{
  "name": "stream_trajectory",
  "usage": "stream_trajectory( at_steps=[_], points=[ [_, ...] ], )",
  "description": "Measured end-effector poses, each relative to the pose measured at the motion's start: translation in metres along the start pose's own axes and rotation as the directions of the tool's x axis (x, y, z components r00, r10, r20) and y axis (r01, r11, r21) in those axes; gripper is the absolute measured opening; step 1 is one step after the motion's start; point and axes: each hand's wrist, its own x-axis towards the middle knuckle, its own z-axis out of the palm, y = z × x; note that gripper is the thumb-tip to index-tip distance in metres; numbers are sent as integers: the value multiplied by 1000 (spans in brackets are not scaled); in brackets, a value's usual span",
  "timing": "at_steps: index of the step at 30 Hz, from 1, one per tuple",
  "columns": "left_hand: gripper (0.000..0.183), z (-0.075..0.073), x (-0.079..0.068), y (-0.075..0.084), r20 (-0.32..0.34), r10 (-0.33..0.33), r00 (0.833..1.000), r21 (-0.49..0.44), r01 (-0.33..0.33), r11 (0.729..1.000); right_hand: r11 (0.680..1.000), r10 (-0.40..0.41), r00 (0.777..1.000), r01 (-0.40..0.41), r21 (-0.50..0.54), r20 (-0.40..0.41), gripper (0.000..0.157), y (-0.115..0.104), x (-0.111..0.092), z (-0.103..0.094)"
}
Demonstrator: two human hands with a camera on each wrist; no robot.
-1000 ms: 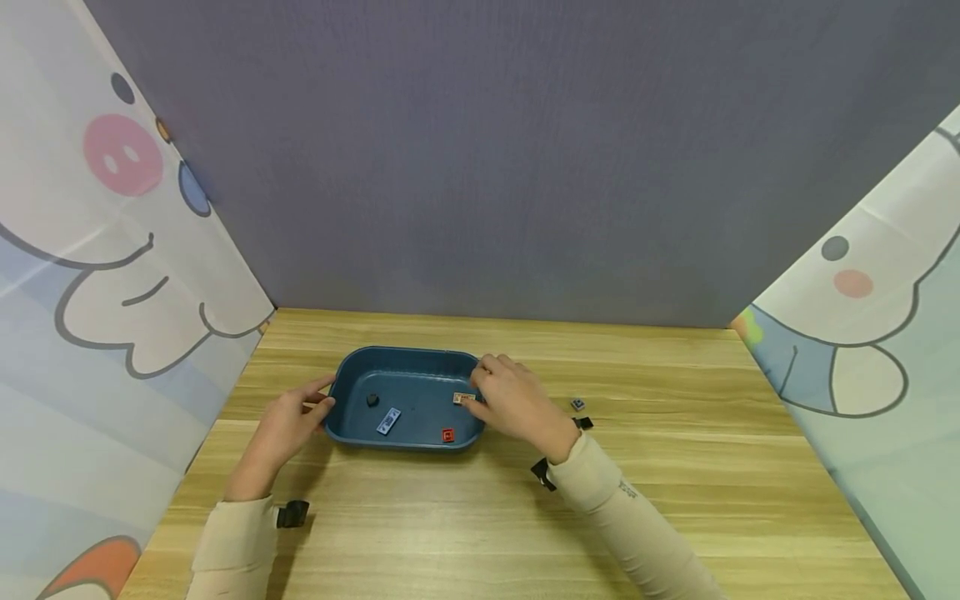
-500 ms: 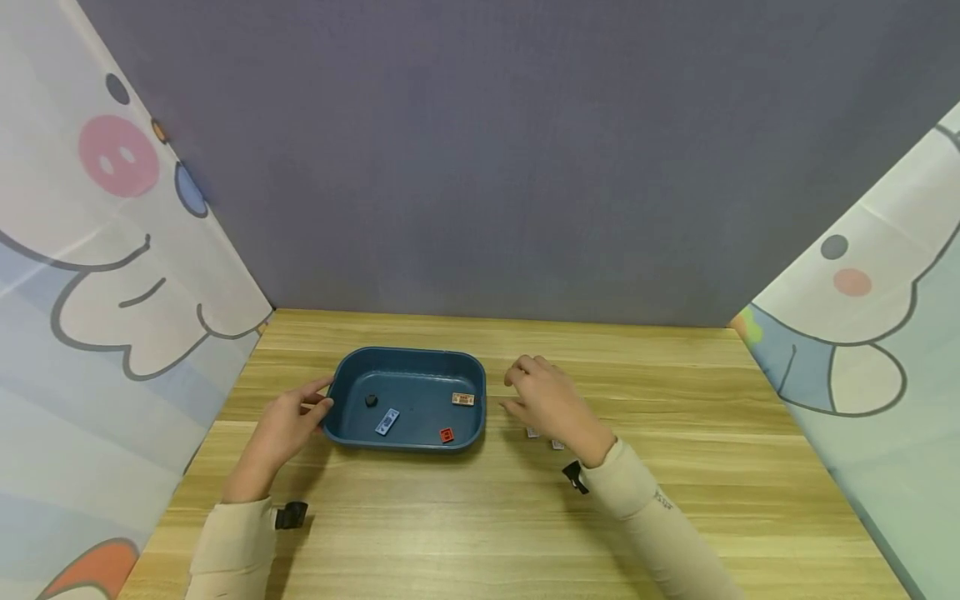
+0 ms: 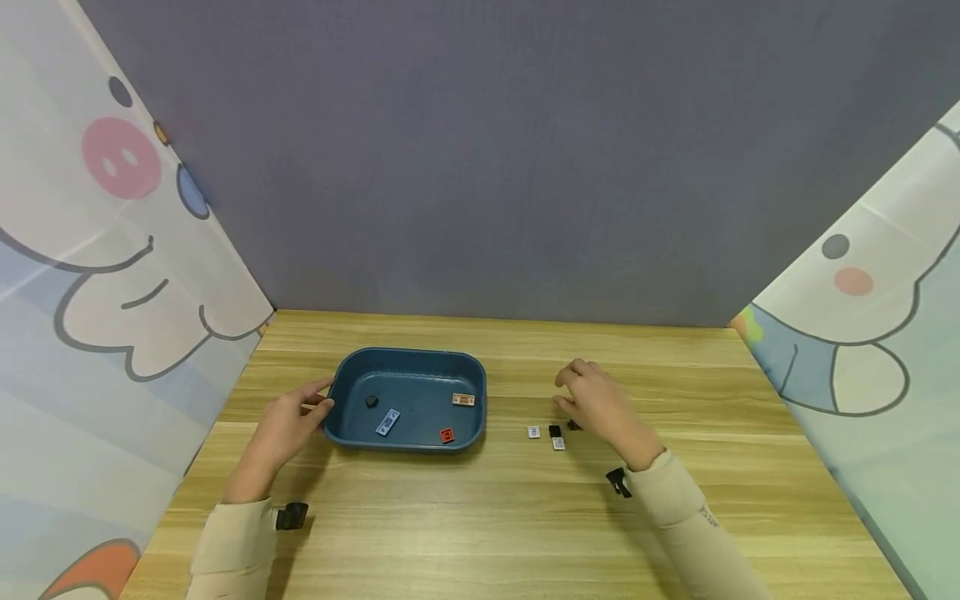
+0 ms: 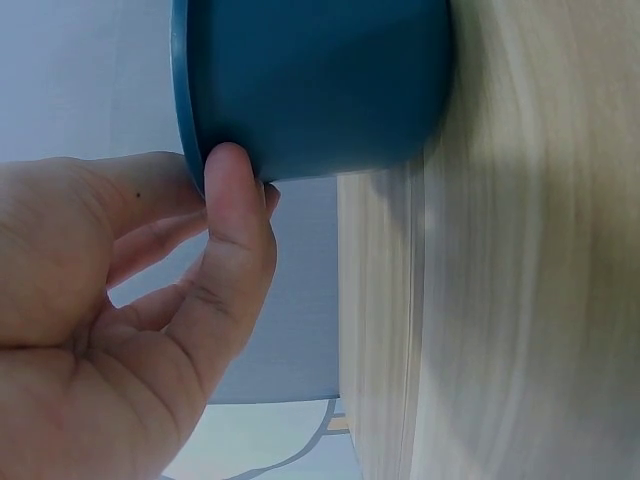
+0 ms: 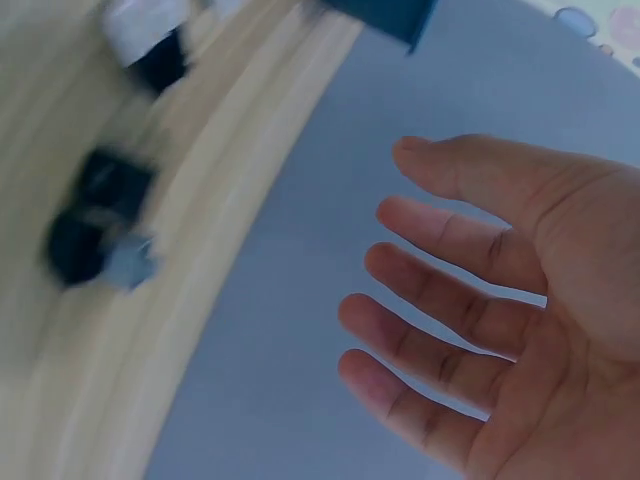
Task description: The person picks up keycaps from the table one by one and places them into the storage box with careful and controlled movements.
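A dark blue rectangular tray (image 3: pixel 408 446) sits on the wooden table. At its left end my left hand (image 3: pixel 288 425) pinches the rim; in the left wrist view the thumb (image 4: pixel 235 195) presses the tray's outer wall (image 4: pixel 320 90). Inside lie a small black piece (image 3: pixel 371 401), a light blue oblong piece (image 3: pixel 387 422), a red square piece (image 3: pixel 447 435) and a beige oblong piece (image 3: pixel 463 399). To the right of the tray, my right hand (image 3: pixel 600 407) hovers over the table, fingers loosely bent and holding nothing. The right wrist view shows its palm (image 5: pixel 590 270).
Between tray and right hand lie a white square piece (image 3: pixel 533 432), a black piece (image 3: pixel 555 431) touching another white piece (image 3: pixel 558 445), and a dark piece (image 3: pixel 574 424) partly hidden by the hand. A grey panel (image 3: pixel 480 167) stands behind the wooden table (image 3: pixel 420 525).
My right hand has moved right, from over the tray's right end to above the table, uncovering small pieces. The red piece has turned slightly. My left hand stays on the rim.
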Motion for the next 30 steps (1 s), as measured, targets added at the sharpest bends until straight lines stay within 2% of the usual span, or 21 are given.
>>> stream_trajectory(
  at_steps=[6,13,20,30],
  points=[
    [45,0,-1,1,2,4,1000,-5,-4,1000,998,65,998,-65,-7,24,23,22,-15,8],
    [44,0,0,0,-7,14,1000,1,-14,1000,993,108,993,-110,36,53,23,40,-25,16],
    [45,0,1,-1,-8,17,1000,16,-16,1000,992,77,996,-81,96,43,23,51,-26,26],
    [44,1,1,0,-20,27,999,26,-26,999,992,51,997,-56,115,52,24,57,-26,37]
  ],
)
